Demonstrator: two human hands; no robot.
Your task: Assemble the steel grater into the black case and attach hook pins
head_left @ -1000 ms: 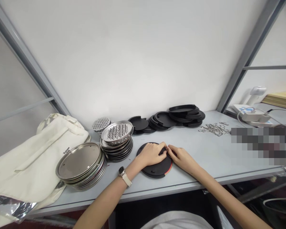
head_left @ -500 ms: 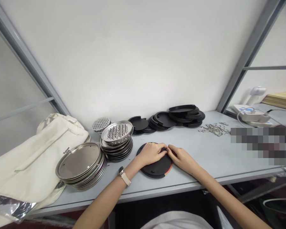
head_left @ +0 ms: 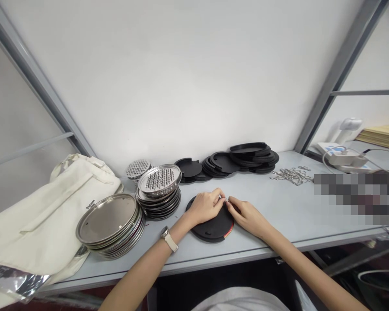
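In the head view a round black disc (head_left: 212,226) lies flat near the table's front edge, a red and yellow strip showing along its right rim. My left hand (head_left: 205,207) rests across its upper part, thumb and forefinger pinched together. At the disc's upper right edge, my right hand (head_left: 246,216) pinches too, its fingertips almost meeting the left ones. Between the fingertips shows a small silvery metal clip (head_left: 226,199), mostly covered, so its exact shape is unclear. Both hands appear closed on it.
Several black ring-shaped covers (head_left: 225,163) are heaped along the wall. Left of the disc stand stacked metal grater plates (head_left: 158,179) and round metal plates (head_left: 108,218). A cream cloth bag (head_left: 58,198) lies far left. Small metal clips (head_left: 291,175) lie in a pile at right.
My left fingers have lifted and curled slightly, and the silvery piece between the fingertips now shows. My right hand and the disc have hardly moved.
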